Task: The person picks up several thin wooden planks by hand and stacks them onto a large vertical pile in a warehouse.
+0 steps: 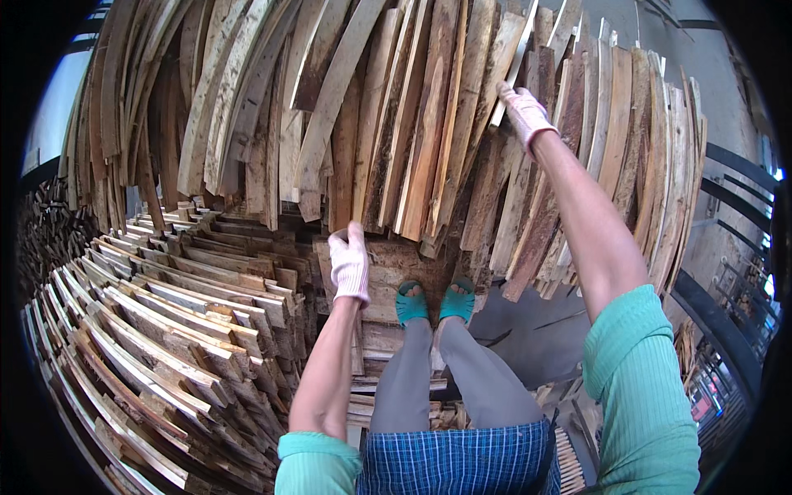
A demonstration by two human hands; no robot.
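Note:
My right hand [523,111], in a white and pink glove, is raised and gripping a pale wooden slat [518,58] that leans in the upright row of rough planks [396,124] ahead of me. My left hand [350,262], gloved the same way, hangs lower in front of the planks' bottom ends with fingers loosely together and nothing in it. I stand on flat boards [388,272] in teal sandals [433,304].
A low stack of crossed slats [165,330] fills the left side. More plank ends lie behind my legs [396,404]. A grey floor patch [528,330] shows to the right, with dark metal rails [726,330] at the far right edge.

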